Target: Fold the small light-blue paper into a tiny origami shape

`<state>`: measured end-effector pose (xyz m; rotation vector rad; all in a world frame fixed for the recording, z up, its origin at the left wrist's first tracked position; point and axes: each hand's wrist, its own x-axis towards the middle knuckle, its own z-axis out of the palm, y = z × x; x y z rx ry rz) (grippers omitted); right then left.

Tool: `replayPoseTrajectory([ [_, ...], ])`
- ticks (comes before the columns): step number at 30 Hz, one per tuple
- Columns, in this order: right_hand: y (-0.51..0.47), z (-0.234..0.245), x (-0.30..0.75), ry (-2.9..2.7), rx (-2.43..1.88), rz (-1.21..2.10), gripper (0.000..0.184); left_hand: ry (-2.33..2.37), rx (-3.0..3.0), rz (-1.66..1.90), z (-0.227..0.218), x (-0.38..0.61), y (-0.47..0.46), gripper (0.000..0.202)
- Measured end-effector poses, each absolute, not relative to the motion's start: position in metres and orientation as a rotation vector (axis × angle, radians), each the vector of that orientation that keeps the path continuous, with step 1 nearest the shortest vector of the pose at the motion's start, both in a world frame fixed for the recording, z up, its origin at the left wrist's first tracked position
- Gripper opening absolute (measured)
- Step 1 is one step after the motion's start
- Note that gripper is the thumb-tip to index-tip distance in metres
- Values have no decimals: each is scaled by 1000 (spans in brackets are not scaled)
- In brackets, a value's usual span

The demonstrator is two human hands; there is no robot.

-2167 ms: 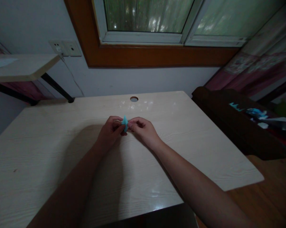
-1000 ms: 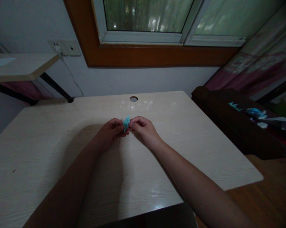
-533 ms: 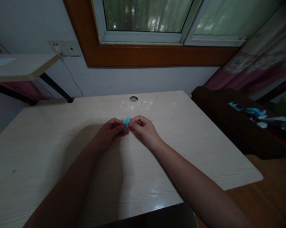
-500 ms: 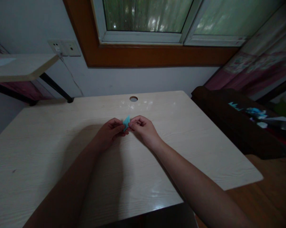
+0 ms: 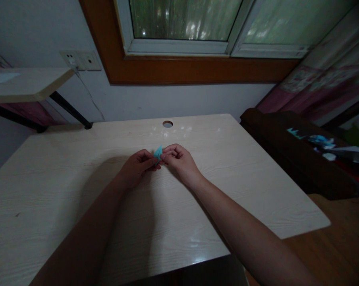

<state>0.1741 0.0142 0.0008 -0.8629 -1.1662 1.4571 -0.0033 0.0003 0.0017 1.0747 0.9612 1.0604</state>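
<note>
A small piece of folded turquoise paper [image 5: 158, 152] is held up between my two hands above the desk, its pointed tip upward and a crease running down it. My left hand [image 5: 139, 163] pinches its left side between thumb and fingers. On the opposite side, my right hand [image 5: 178, 157] grips the paper's right edge with thumb and forefinger. The fingers hide the lower part of the paper.
The pale wood-grain desk [image 5: 197, 206] has a round cable hole [image 5: 167, 124] near its back edge. A raised shelf [image 5: 24, 85] on black legs stands at the left. Several blue items [image 5: 321, 141] lie on a dark surface to the right, beyond the desk.
The folded paper has turned slightly between my fingers, and its crease and pointed tip show more clearly. Both hands have shifted only a little.
</note>
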Motion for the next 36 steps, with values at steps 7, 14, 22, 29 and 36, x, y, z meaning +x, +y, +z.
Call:
replayPoseTrajectory([
  [7,11,4,172,-1188,-854,1533,32,1005,1224,1010,1,-3,0,25],
  [14,11,4,173,-1261,-899,1483,25,1018,1262,978,1,-4,0,23],
  [22,14,-1,175,-1266,-881,1414,17,948,1148,896,5,-2,-3,23],
  [29,13,1,173,-1261,-954,1387,18,1033,1217,826,8,-1,-4,25],
  [36,13,1,173,-1243,-920,1329,16,1120,1234,826,12,2,-6,25],
])
